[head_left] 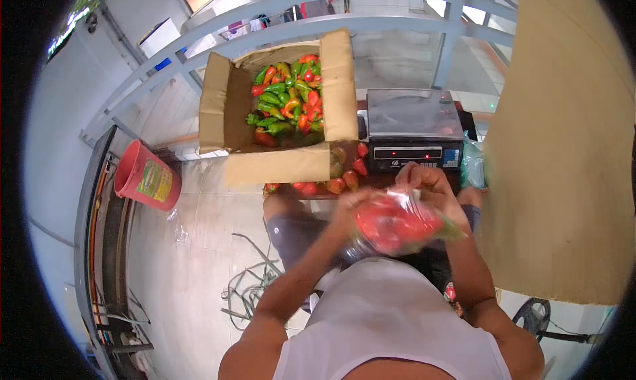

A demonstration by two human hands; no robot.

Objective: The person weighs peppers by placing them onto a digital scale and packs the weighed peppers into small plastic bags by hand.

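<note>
Bag (394, 226) of red peppers, clear and motion-blurred in the head view, hangs over the person's lap, in front of the scale (415, 125). Its long axis runs left to right, the greenish right end dipping slightly. The left hand (351, 209) grips its left end, so most of the bag lies rightward of that hold. The right hand (430, 184) bends its fingers at the upper edge; whether they pinch plastic, I cannot tell.
</note>
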